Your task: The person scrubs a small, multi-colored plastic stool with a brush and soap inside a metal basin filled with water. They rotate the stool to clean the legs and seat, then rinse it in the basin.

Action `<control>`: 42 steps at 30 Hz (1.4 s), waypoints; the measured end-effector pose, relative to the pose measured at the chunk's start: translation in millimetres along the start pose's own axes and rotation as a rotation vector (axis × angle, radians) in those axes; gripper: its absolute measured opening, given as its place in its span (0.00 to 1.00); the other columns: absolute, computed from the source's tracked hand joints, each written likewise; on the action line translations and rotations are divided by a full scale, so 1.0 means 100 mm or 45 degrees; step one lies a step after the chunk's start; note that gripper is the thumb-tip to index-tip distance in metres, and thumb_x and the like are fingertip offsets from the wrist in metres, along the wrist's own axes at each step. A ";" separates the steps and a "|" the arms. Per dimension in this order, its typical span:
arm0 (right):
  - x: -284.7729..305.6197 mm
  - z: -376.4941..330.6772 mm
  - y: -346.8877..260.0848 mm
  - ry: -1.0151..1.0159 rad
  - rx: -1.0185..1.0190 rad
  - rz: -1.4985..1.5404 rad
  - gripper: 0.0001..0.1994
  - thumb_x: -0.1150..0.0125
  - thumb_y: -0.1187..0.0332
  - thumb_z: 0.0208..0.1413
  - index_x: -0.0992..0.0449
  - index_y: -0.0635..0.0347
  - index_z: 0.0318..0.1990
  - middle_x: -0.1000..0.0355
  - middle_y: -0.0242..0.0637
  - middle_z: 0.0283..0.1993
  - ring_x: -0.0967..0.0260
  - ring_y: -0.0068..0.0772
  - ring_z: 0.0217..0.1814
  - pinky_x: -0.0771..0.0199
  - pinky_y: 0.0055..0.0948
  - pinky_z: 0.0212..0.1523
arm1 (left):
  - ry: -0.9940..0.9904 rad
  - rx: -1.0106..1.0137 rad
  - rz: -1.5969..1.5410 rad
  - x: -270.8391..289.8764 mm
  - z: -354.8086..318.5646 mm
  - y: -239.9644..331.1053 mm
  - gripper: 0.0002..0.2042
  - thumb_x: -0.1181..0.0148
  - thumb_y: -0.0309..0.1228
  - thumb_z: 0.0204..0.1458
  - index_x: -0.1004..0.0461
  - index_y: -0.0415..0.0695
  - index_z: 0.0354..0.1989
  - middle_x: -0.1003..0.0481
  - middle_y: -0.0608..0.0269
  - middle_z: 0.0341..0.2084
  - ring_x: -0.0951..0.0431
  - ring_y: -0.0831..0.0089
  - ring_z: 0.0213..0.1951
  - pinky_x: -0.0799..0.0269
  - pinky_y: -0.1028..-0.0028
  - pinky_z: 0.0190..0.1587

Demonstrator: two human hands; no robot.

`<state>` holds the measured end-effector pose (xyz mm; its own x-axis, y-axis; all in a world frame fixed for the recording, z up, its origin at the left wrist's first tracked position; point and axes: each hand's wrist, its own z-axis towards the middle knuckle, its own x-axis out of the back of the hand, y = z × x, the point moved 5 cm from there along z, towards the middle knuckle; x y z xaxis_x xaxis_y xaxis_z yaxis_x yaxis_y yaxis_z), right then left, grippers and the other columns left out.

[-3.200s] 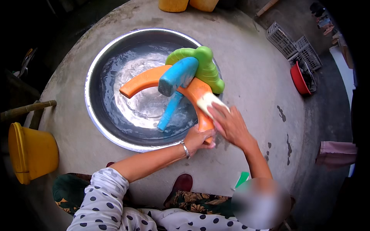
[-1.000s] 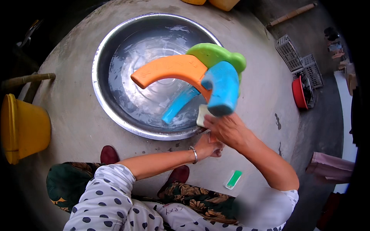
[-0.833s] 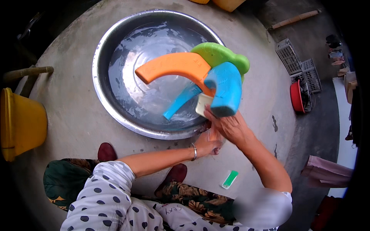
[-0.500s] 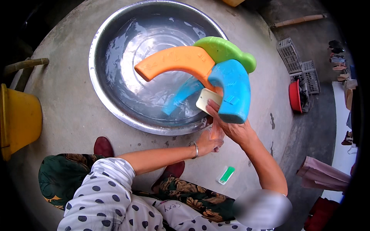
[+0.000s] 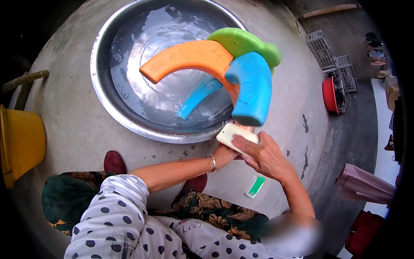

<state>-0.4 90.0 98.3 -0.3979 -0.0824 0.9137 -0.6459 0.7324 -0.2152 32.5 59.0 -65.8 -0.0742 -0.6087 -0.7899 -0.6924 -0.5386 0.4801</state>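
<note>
A plastic thing with curved orange arms (image 5: 185, 56), blue arms (image 5: 254, 86) and a rounded green part (image 5: 243, 43) leans over a wide metal basin (image 5: 101, 82) of water. One blue arm dips into the water. My left hand (image 5: 224, 156) is closed around the near end of an orange arm, just outside the basin rim; its fingers are mostly hidden. My right hand (image 5: 263, 155) grips a flat cream-backed scrub brush (image 5: 235, 136) above my left hand, at that same orange end. The brush's underside is hidden.
A small white box with a green block (image 5: 256, 187) lies on the concrete floor near my right forearm. At left stand a yellow tub (image 5: 23, 142) and a wooden pole (image 5: 26, 80). Far right are grey plastic crates (image 5: 321, 47) and a red basin (image 5: 330, 96).
My right hand and the brush have moved down toward me, along the orange end. My left hand shifted slightly left. The view has moved a little, so the basin and plastic thing appear higher.
</note>
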 end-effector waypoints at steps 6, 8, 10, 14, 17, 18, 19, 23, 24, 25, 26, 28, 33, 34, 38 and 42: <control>-0.03 0.05 0.26 0.143 -0.006 -0.007 0.22 0.41 0.68 0.46 0.28 0.46 0.53 0.29 0.32 0.45 0.42 0.42 0.34 0.38 0.36 0.40 | 0.006 -0.152 -0.019 -0.04 0.02 -0.14 0.10 0.44 0.23 0.49 0.35 0.42 0.39 0.29 0.68 0.22 0.27 0.80 0.28 0.30 0.79 0.27; -0.06 -0.01 0.23 0.214 0.005 -0.089 0.25 0.42 0.70 0.45 0.31 0.48 0.55 0.31 0.33 0.50 0.41 0.42 0.36 0.40 0.37 0.43 | 0.022 -0.322 0.083 0.01 0.04 -0.11 0.11 0.43 0.23 0.48 0.34 0.42 0.41 0.28 0.66 0.28 0.27 0.79 0.31 0.29 0.78 0.30; -0.21 -0.18 0.21 0.218 0.026 0.183 0.26 0.43 0.72 0.45 0.33 0.49 0.57 0.33 0.32 0.55 0.41 0.43 0.38 0.40 0.35 0.44 | 0.132 -0.463 0.104 0.02 -0.03 0.01 0.17 0.41 0.23 0.46 0.33 0.42 0.46 0.28 0.65 0.39 0.26 0.77 0.40 0.28 0.77 0.37; -0.40 -0.36 0.43 0.354 -0.173 0.586 0.27 0.51 0.74 0.51 0.39 0.51 0.61 0.43 0.34 0.65 0.42 0.46 0.44 0.41 0.35 0.51 | -0.014 -0.266 0.111 -0.08 -0.01 0.17 0.23 0.41 0.24 0.47 0.38 0.44 0.53 0.31 0.65 0.45 0.28 0.75 0.46 0.28 0.74 0.43; -0.54 -0.24 0.63 0.674 -0.314 0.663 0.26 0.55 0.74 0.53 0.42 0.55 0.63 0.47 0.38 0.67 0.43 0.46 0.45 0.43 0.36 0.55 | -0.001 0.009 0.168 -0.14 -0.02 0.16 0.21 0.44 0.27 0.49 0.39 0.47 0.53 0.31 0.67 0.45 0.28 0.74 0.48 0.29 0.67 0.48; -0.58 -0.17 0.66 0.767 -0.296 0.671 0.26 0.55 0.74 0.52 0.42 0.56 0.63 0.47 0.38 0.66 0.43 0.46 0.45 0.43 0.35 0.54 | 0.018 0.049 0.204 -0.14 -0.05 0.19 0.21 0.44 0.29 0.50 0.39 0.47 0.53 0.31 0.68 0.44 0.29 0.74 0.48 0.29 0.66 0.48; -0.60 -0.17 0.67 0.859 -0.279 0.676 0.26 0.55 0.73 0.52 0.42 0.56 0.63 0.46 0.39 0.66 0.43 0.46 0.45 0.43 0.35 0.54 | 0.036 0.088 0.240 -0.12 -0.07 0.21 0.20 0.44 0.30 0.50 0.39 0.48 0.52 0.31 0.69 0.44 0.29 0.75 0.48 0.30 0.65 0.49; -0.69 -0.30 0.41 0.856 -0.087 0.724 0.24 0.56 0.67 0.56 0.41 0.58 0.62 0.46 0.39 0.66 0.42 0.44 0.48 0.43 0.35 0.52 | 0.003 0.210 0.005 0.02 -0.11 0.23 0.26 0.57 0.49 0.58 0.48 0.51 0.62 0.43 0.63 0.59 0.37 0.66 0.57 0.32 0.56 0.51; -0.70 -0.29 0.44 0.869 -0.100 0.734 0.24 0.56 0.67 0.56 0.41 0.58 0.62 0.46 0.38 0.66 0.42 0.44 0.48 0.43 0.34 0.52 | 0.084 0.169 0.045 -0.01 -0.10 0.23 0.26 0.58 0.49 0.59 0.48 0.51 0.62 0.41 0.62 0.57 0.35 0.65 0.55 0.31 0.55 0.50; -0.70 -0.25 0.51 0.881 -0.110 0.745 0.24 0.56 0.66 0.56 0.41 0.57 0.62 0.45 0.38 0.66 0.41 0.44 0.48 0.43 0.34 0.52 | 0.167 0.125 0.083 -0.06 -0.10 0.23 0.25 0.60 0.49 0.59 0.47 0.51 0.62 0.38 0.62 0.55 0.33 0.65 0.54 0.30 0.55 0.49; -0.69 -0.19 0.58 0.891 -0.116 0.757 0.24 0.56 0.66 0.56 0.41 0.57 0.62 0.45 0.38 0.66 0.41 0.45 0.47 0.42 0.34 0.52 | 0.251 0.077 0.120 -0.08 -0.11 0.26 0.24 0.61 0.49 0.60 0.47 0.50 0.61 0.35 0.62 0.53 0.31 0.64 0.52 0.30 0.54 0.48; -0.64 -0.10 0.78 0.951 -0.189 0.778 0.24 0.56 0.65 0.57 0.40 0.56 0.62 0.44 0.37 0.66 0.41 0.44 0.47 0.41 0.33 0.52 | 0.153 0.349 0.607 -0.07 -0.04 0.34 0.22 0.61 0.48 0.60 0.41 0.50 0.58 0.29 0.58 0.45 0.26 0.60 0.45 0.27 0.57 0.44; -0.67 -0.14 0.68 0.937 -0.178 0.688 0.24 0.52 0.69 0.54 0.39 0.52 0.62 0.43 0.35 0.65 0.41 0.44 0.44 0.39 0.33 0.51 | 0.208 -0.107 2.438 -0.26 0.04 1.25 0.20 0.48 0.49 0.52 0.26 0.42 0.36 0.25 0.42 0.30 0.25 0.48 0.32 0.29 0.60 0.35; -0.65 -0.11 0.64 0.971 -0.170 0.709 0.26 0.51 0.71 0.52 0.39 0.52 0.61 0.43 0.35 0.65 0.40 0.44 0.44 0.40 0.32 0.50 | 0.254 -0.060 2.387 -0.29 0.05 1.35 0.21 0.47 0.49 0.52 0.26 0.41 0.36 0.26 0.41 0.31 0.25 0.48 0.33 0.29 0.60 0.36; -0.65 0.12 0.61 1.002 -0.165 0.671 0.26 0.51 0.72 0.52 0.39 0.53 0.61 0.44 0.36 0.65 0.39 0.43 0.47 0.42 0.32 0.50 | 0.461 -0.378 1.492 0.62 0.35 1.23 0.23 0.55 0.49 0.58 0.32 0.37 0.44 0.26 0.49 0.35 0.24 0.60 0.38 0.28 0.67 0.39; -0.75 0.12 0.63 0.994 -0.244 0.648 0.26 0.51 0.71 0.53 0.41 0.56 0.62 0.44 0.38 0.65 0.39 0.45 0.47 0.40 0.33 0.50 | 0.395 -0.136 0.435 0.50 0.47 1.04 0.21 0.60 0.45 0.61 0.35 0.36 0.46 0.26 0.55 0.34 0.23 0.68 0.35 0.25 0.68 0.36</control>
<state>-18.8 134.4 12.1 -0.0095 0.7010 0.7131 -0.3698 0.6601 -0.6538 -77.0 0.6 -73.3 -0.0557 -0.8981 -0.4363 -0.5864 -0.3242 0.7423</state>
